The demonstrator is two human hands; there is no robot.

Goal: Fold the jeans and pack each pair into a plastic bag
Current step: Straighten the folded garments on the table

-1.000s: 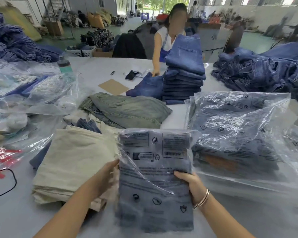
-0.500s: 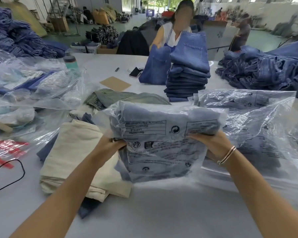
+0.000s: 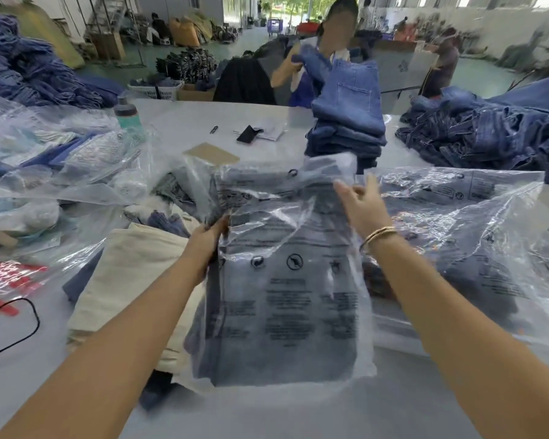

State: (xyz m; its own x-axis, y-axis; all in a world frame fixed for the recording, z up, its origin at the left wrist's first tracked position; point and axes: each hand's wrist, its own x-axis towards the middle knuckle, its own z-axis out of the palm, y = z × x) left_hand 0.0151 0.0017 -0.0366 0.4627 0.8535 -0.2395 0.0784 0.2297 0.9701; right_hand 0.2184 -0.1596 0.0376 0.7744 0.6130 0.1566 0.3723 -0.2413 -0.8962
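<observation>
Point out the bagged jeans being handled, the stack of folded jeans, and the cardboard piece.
bagged jeans (image 3: 286, 312), head view, printed front of the bag.
stack of folded jeans (image 3: 349, 122), head view, top pair.
cardboard piece (image 3: 211, 153), head view, its middle.

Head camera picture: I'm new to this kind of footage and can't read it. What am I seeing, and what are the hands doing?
There is no machine here. A person wears a camera on the head, looking forward and down at their own bare arms. The left hand grips the edge of a clear printed plastic bag with folded blue jeans inside. The right hand, fingers loose, reaches over the bag's top. On the grey table lie a folded cream cloth, more bagged jeans and a stack of folded blue jeans. Another person works opposite.
</observation>
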